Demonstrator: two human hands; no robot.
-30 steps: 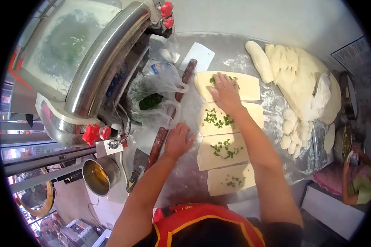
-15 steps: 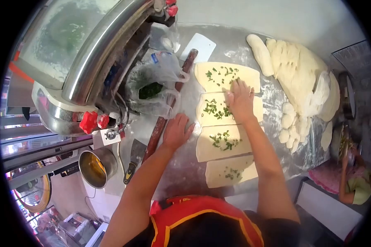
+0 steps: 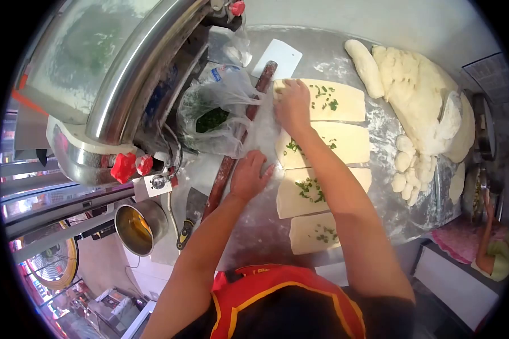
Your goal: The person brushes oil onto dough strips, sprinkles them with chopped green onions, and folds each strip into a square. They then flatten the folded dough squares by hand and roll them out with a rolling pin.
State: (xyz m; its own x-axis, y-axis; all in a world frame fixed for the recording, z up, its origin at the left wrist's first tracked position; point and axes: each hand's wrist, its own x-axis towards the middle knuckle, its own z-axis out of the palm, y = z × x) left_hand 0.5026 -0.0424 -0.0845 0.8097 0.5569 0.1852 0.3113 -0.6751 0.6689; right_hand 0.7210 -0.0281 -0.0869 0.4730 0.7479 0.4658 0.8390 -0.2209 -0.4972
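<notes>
- Right hand has moved to the farthest dough sheet's left end, fingers bent; cannot tell whether they pinch anything.
- Left hand rests beside the rolling pin, fingers loosely spread.
- Scallions dot four sheets lined from the worktable's near edge toward its far edge.

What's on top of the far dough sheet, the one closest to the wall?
Chopped greens lie scattered across the middle of the dough sheet. The right hand is over its left end, so whatever is beneath it is covered.
</notes>
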